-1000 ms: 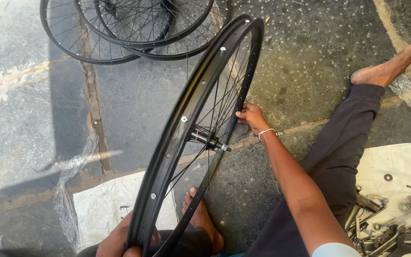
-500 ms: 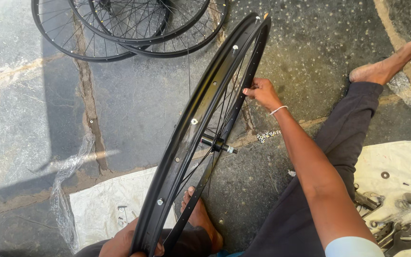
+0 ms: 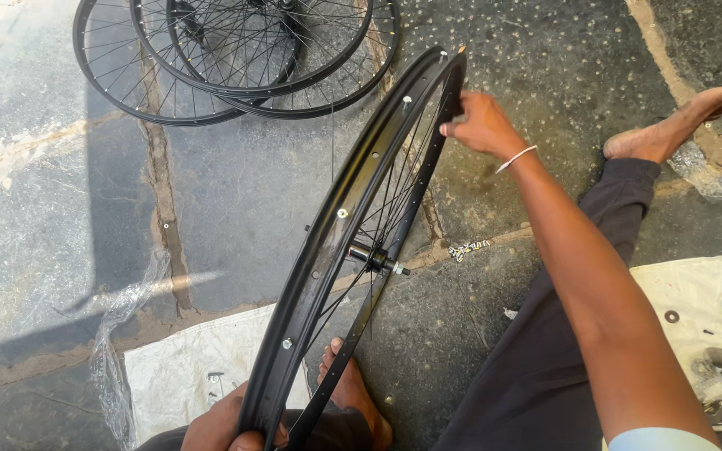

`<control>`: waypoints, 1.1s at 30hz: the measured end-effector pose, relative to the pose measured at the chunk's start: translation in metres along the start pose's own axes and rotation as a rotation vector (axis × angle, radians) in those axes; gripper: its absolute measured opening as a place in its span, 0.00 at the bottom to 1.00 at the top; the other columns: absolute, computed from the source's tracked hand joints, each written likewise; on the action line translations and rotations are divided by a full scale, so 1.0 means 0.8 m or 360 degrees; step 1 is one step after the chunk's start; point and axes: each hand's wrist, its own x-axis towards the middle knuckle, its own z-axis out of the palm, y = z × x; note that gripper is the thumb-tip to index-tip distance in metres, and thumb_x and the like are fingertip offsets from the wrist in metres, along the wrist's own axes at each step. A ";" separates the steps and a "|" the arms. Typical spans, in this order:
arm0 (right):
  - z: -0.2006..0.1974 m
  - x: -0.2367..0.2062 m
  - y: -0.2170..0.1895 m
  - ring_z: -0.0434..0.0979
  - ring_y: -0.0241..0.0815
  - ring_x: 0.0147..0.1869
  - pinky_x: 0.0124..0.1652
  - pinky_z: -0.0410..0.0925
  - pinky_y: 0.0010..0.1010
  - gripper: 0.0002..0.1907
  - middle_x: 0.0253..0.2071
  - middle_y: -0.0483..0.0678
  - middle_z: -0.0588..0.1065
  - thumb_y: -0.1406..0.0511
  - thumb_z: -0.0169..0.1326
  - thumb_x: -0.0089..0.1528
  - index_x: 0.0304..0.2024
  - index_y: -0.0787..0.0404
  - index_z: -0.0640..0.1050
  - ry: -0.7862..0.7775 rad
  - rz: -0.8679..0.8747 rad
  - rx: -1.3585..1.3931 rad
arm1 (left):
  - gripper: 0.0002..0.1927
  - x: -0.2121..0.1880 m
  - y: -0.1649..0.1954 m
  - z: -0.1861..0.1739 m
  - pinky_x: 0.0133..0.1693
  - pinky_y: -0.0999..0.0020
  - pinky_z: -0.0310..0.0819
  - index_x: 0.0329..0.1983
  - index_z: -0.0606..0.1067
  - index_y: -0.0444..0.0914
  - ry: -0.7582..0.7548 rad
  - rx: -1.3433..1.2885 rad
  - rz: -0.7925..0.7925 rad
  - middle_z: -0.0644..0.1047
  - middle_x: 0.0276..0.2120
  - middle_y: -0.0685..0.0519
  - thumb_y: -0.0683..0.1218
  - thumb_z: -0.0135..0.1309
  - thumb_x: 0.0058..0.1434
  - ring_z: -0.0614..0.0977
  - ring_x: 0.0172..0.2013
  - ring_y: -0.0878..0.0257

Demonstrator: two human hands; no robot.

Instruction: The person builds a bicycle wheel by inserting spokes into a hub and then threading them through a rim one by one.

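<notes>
A black spoked bicycle wheel (image 3: pixel 340 225) stands upright on its edge on the stone floor, its hub and axle (image 3: pixel 375 256) near the middle. My left hand (image 3: pixel 226 426) grips the near rim at the bottom of the view. At the far end of the rim my right hand (image 3: pixel 482 125), with a white band on the wrist, touches the rim's top, fingers curled against it. My bare left foot (image 3: pixel 348 388) rests beside the wheel's near end.
Three more black spoked wheels (image 3: pixel 236 50) lie flat at the top left. A white cloth (image 3: pixel 712 292) at right carries wrenches, a washer and small parts. Another white sheet (image 3: pixel 185 367) and clear plastic (image 3: pixel 119 334) lie at lower left. My right foot (image 3: pixel 678 125) is stretched out at upper right.
My right hand has moved from near the hub up along the spokes to the far top of the rim. The wheel stays upright, and the left hand keeps its hold.
</notes>
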 end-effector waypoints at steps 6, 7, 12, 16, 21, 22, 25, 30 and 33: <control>-0.040 0.001 -0.049 0.82 0.47 0.47 0.49 0.70 0.42 0.13 0.42 0.46 0.82 0.66 0.65 0.58 0.45 0.55 0.81 0.0051 -0.0055 -0.0001 | 0.35 -0.081 0.080 0.006 0.34 0.68 0.82 0.30 0.79 0.38 0.0711 -0.0725 0.0820 0.80 0.27 0.52 0.73 0.41 0.63 0.82 0.31 0.62; -0.048 0.002 -0.059 0.82 0.48 0.44 0.48 0.70 0.43 0.13 0.40 0.48 0.81 0.65 0.65 0.59 0.46 0.56 0.80 0.0007 -0.0065 -0.0157 | 0.37 -0.082 0.093 0.002 0.33 0.67 0.81 0.29 0.79 0.37 0.0720 -0.0731 0.0750 0.80 0.25 0.52 0.74 0.40 0.62 0.82 0.30 0.61; -0.081 -0.005 -0.111 0.79 0.51 0.42 0.44 0.70 0.44 0.10 0.36 0.52 0.78 0.67 0.67 0.57 0.38 0.62 0.79 0.0250 -0.0646 -0.0483 | 0.39 -0.094 0.144 -0.008 0.28 0.66 0.76 0.31 0.79 0.33 0.0814 -0.0954 0.0645 0.80 0.19 0.50 0.73 0.41 0.60 0.82 0.23 0.62; -0.095 -0.006 -0.148 0.79 0.50 0.43 0.45 0.71 0.43 0.08 0.38 0.52 0.78 0.67 0.63 0.63 0.41 0.63 0.77 0.0168 -0.0709 -0.0546 | 0.36 -0.105 0.166 -0.017 0.28 0.68 0.73 0.32 0.79 0.33 0.0863 -0.0958 0.0750 0.78 0.19 0.51 0.70 0.41 0.64 0.81 0.23 0.63; -0.102 0.000 -0.157 0.78 0.55 0.44 0.44 0.70 0.47 0.09 0.36 0.54 0.78 0.68 0.64 0.59 0.41 0.63 0.78 0.0128 -0.0817 -0.0910 | 0.31 -0.103 0.169 -0.027 0.32 0.68 0.70 0.31 0.77 0.32 0.0729 -0.1005 0.0958 0.76 0.23 0.50 0.64 0.43 0.68 0.77 0.27 0.63; -0.099 0.003 -0.152 0.78 0.54 0.44 0.44 0.70 0.46 0.08 0.36 0.55 0.78 0.70 0.63 0.59 0.40 0.63 0.78 0.0098 -0.0685 -0.0923 | 0.29 -0.099 0.169 -0.027 0.32 0.68 0.71 0.32 0.76 0.32 0.0729 -0.1021 0.1052 0.77 0.24 0.50 0.63 0.43 0.70 0.78 0.27 0.63; -0.077 0.006 -0.130 0.78 0.54 0.44 0.44 0.70 0.46 0.11 0.38 0.56 0.78 0.69 0.63 0.58 0.42 0.65 0.78 0.0068 -0.0456 -0.0736 | 0.26 -0.096 0.168 -0.019 0.32 0.69 0.70 0.34 0.75 0.32 0.0727 -0.1036 0.1206 0.76 0.24 0.50 0.58 0.43 0.72 0.76 0.27 0.64; -0.032 -0.008 -0.095 0.82 0.49 0.42 0.47 0.73 0.42 0.11 0.37 0.55 0.81 0.70 0.62 0.58 0.43 0.66 0.79 0.0138 -0.0126 -0.0124 | 0.24 -0.099 0.170 -0.013 0.32 0.69 0.72 0.38 0.75 0.30 0.0712 -0.1050 0.1319 0.78 0.26 0.49 0.56 0.43 0.73 0.78 0.28 0.64; -0.025 -0.013 -0.096 0.83 0.43 0.43 0.47 0.74 0.38 0.11 0.39 0.50 0.82 0.70 0.62 0.57 0.43 0.65 0.79 0.0220 -0.0212 0.0245 | 0.26 -0.105 0.170 -0.012 0.31 0.69 0.71 0.38 0.76 0.30 0.0715 -0.1077 0.1227 0.78 0.25 0.49 0.58 0.44 0.71 0.77 0.27 0.64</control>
